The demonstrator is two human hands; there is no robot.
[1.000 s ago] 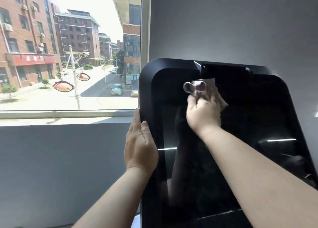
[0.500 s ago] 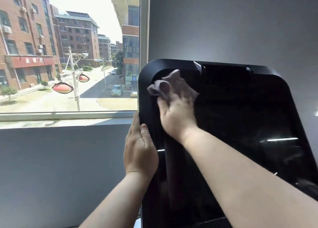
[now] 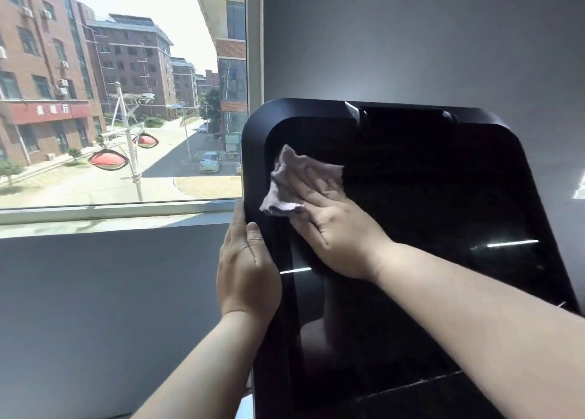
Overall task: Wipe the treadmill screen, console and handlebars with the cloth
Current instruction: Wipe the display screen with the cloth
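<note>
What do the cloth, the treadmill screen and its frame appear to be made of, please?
The cloth looks like soft, matte, lilac-grey fabric, perhaps microfibre: it crumples into folds under the right hand. The screen seems glossy black glass or hard plastic, since it mirrors light streaks. The frame, gripped by the left hand, looks like moulded black plastic with a satin sheen and rounded corners.

One view only for us: wide-angle head cam, facing forward and a bit down. We sit near the treadmill screen [image 3: 427, 197], close enough that the left hand [image 3: 248, 269] and right hand [image 3: 335, 228] both reach it. It fills the right half, forearms entering from the bottom edge. Window [image 3: 126, 102] takes the upper left. Screen edges look bowed, probably lens distortion. Single view, so no overlap
</note>
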